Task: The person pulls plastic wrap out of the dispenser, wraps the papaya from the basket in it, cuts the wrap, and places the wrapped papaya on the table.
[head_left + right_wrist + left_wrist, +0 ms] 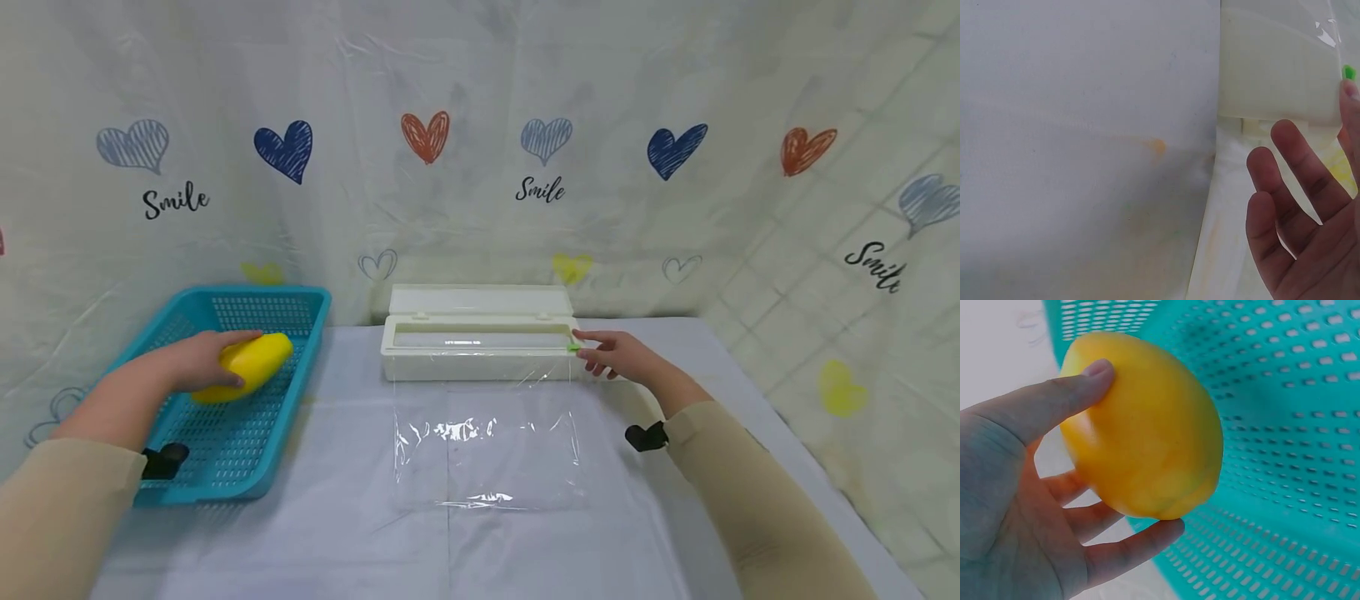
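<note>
Left hand (191, 360): I see it grasping the yellow mango (243, 367), thumb and fingers wrapped round it, inside the blue basket (247, 450)
Right hand (622, 354): fingers straight, released; a fingertip touches the green slider (573, 347) on the cling-film dispenser (480, 342); film sheet (487, 442) lies on the table

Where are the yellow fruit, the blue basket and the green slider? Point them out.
yellow fruit (1147, 431), left wrist view, middle of its skin.
blue basket (247, 450), head view, perforated floor near the front.
green slider (573, 347), head view, tab at the dispenser's right end.
</note>
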`<action>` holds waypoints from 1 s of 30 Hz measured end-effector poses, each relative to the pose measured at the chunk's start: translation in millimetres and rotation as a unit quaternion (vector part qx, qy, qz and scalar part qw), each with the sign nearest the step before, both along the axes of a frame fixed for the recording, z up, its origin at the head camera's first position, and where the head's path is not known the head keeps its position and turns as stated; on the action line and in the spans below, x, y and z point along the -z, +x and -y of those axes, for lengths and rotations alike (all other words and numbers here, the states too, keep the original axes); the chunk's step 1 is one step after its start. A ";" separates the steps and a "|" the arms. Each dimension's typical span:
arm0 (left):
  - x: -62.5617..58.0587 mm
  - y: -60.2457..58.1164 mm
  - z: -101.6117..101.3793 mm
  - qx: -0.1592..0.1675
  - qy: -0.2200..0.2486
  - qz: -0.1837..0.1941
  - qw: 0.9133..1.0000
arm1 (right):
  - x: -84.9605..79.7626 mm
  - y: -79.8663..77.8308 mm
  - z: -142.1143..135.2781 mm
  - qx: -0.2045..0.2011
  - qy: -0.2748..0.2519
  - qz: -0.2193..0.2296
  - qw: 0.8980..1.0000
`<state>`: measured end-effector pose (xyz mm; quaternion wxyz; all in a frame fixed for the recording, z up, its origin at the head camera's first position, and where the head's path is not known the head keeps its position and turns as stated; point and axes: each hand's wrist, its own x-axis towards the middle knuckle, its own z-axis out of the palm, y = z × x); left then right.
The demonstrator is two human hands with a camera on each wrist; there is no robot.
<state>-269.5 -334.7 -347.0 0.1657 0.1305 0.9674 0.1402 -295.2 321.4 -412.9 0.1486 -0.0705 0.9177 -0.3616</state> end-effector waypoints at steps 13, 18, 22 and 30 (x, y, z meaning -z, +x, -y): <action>-47.4 17.0 -26.2 0.013 0.018 -0.090 0.996 | -1.4 -1.9 0.5 0.005 0.004 0.009 1.000; -63.4 29.3 -53.9 0.017 0.032 -0.106 0.994 | -1.5 -0.6 0.7 -0.001 0.005 0.003 1.000; -75.3 40.1 -89.2 0.031 0.029 -0.110 0.993 | -1.8 2.6 -0.8 -0.005 0.001 0.004 1.000; -77.8 54.7 -152.2 0.082 0.040 -0.108 0.990 | 3.7 2.2 -2.3 -0.001 -0.008 0.009 1.000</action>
